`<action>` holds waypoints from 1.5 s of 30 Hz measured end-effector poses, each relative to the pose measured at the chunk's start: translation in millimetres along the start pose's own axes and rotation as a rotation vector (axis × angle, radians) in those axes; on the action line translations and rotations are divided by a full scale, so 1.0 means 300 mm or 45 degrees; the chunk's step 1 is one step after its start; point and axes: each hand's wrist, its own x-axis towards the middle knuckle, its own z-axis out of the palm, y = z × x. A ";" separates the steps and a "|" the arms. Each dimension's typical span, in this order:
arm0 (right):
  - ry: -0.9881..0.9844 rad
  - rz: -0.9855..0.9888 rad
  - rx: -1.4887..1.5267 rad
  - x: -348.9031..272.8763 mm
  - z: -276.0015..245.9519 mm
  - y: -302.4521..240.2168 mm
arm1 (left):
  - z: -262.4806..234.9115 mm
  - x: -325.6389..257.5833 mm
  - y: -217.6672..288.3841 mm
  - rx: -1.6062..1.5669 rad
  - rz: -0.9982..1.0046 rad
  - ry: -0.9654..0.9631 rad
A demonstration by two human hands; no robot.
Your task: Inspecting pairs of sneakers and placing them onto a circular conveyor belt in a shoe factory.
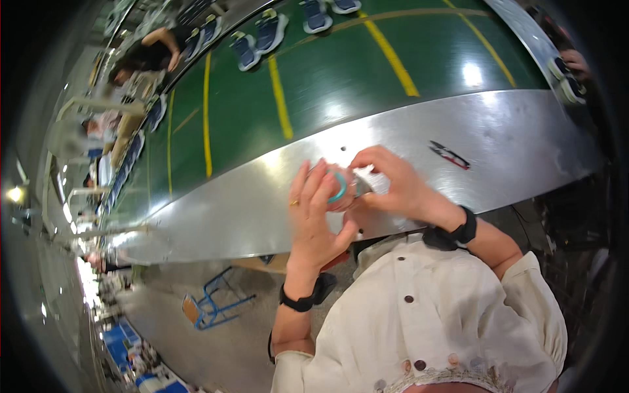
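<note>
Cream-coloured, loose cloth shirt with dark round buttons (419, 308) fills the foreground; beyond it, both bare hands meet over a smooth, silvery metal bench (216, 229). Between them sits a pinkish, glossy, rounded object (350, 190) with a teal ring (341, 186) on its left part; glare and blur hide what exactly it is.

Slipping looks like the main risk: the left hand (318, 223) appears to cup the object with long, nearly straight fingers, so a sharp pull from the right hand (400, 187) could twist it out; if dropped, a rounded shape could roll across the slick bench, over its near edge or toward the green belt with yellow stripes (327, 85). The small black-and-red snips (450, 155) lie well apart, to the right; a wide sweep of the right forearm could perhaps knock them.

As for the fingers, the left ones (321, 191) hold the object along its left side, close to the teal ring, their thumb below it; the right index finger and thumb curve at its right side, with a moderate gap; whether they pinch an edge of it, I cannot tell; nor can I tell whether the object touches the bench.
</note>
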 end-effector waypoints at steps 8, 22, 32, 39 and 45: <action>0.072 0.091 0.206 0.001 0.056 -0.006 | -0.004 0.020 -0.019 0.026 0.075 0.050; -0.123 0.151 0.558 0.032 0.014 -0.014 | 0.014 0.025 -0.024 0.055 0.080 0.093; -0.198 0.236 0.377 0.064 -0.024 -0.017 | 0.045 0.021 -0.033 0.046 0.122 0.096; -0.223 0.218 0.558 0.074 -0.019 0.002 | 0.049 0.052 0.027 0.251 0.253 0.225; -0.117 0.022 0.256 0.066 -0.038 -0.015 | 0.090 0.051 0.017 0.158 0.223 0.266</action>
